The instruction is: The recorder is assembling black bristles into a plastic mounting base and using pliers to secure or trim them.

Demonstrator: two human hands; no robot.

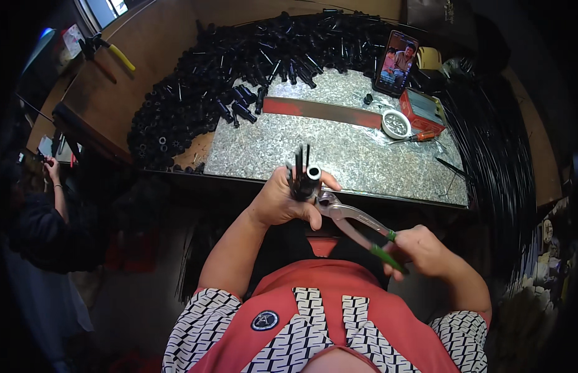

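Note:
My left hand (276,204) is wrapped round a black tubular part (306,186), whose pale ring-shaped end faces up. Several thin dark prongs stand up beside that end. Pliers (358,219) with metal jaws and green grips are in my right hand (423,248), its fingers closed round the handles. The jaws of the pliers meet the right side of the tubular part, near my left thumb. Both hands are in front of my body, at the near edge of the speckled stone slab (289,149). My fingers partly hide the lower end of the tubular part.
Black tubular parts (239,62) lie heaped at the back and left. A red-and-grey bar (323,112), white bowl (396,124), red box (421,110), orange-handled screwdriver (419,136) and propped phone (396,64) are on the slab. Long black rods (494,149) lie right. Another person's hand (51,168) shows far left.

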